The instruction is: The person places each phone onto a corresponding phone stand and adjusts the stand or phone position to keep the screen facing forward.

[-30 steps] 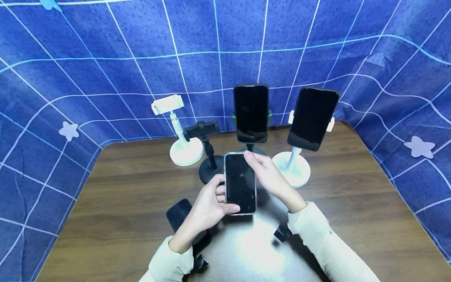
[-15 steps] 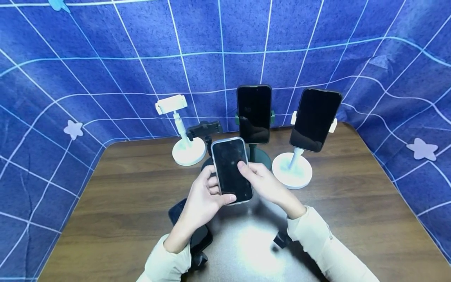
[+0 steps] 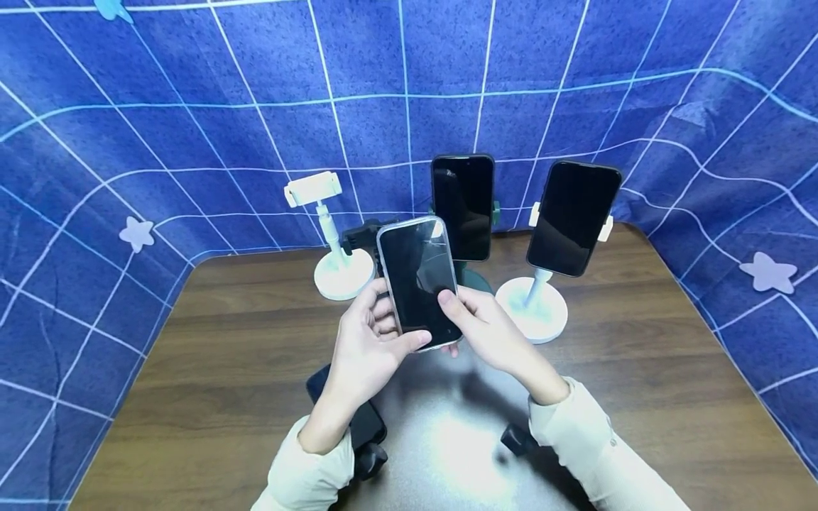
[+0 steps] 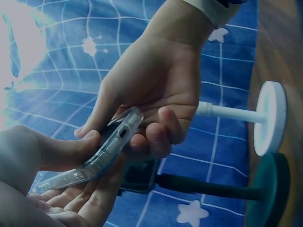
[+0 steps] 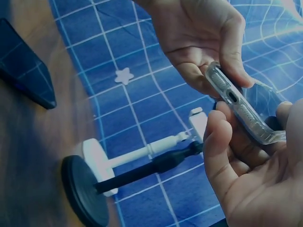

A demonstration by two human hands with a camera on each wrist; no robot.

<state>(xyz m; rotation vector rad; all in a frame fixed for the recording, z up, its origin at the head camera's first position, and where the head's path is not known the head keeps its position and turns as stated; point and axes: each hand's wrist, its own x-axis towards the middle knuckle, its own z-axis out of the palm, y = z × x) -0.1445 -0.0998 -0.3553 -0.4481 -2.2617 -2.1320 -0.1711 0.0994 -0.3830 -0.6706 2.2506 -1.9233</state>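
Both hands hold one smartphone (image 3: pixel 415 270) in a clear case, screen up and leaning a little left in the head view. My left hand (image 3: pixel 364 348) grips its lower left, thumb over the bottom edge and fingers along the side and back. My right hand (image 3: pixel 492 330) pinches the lower right, thumb on the screen and fingers behind. In both wrist views the bottom edge with its charging port (image 4: pixel 124 133) faces the camera. The phone's top overlaps a black phone holder (image 3: pixel 361 236), hiding most of it in the head view; its round base (image 5: pixel 85 191) shows in the right wrist view.
A white phone stand (image 3: pixel 329 238) holding nothing is at left. Behind, a green stand (image 3: pixel 474 278) bears a phone (image 3: pixel 469 206); at right a white stand (image 3: pixel 533 312) bears another phone (image 3: pixel 575 216). A dark phone (image 3: pixel 367 426) lies under the left wrist.
The hands have carried the phone away from the body, up and slightly left in view, tilting it left. The right thumb has slid from the top right corner down to the lower right.
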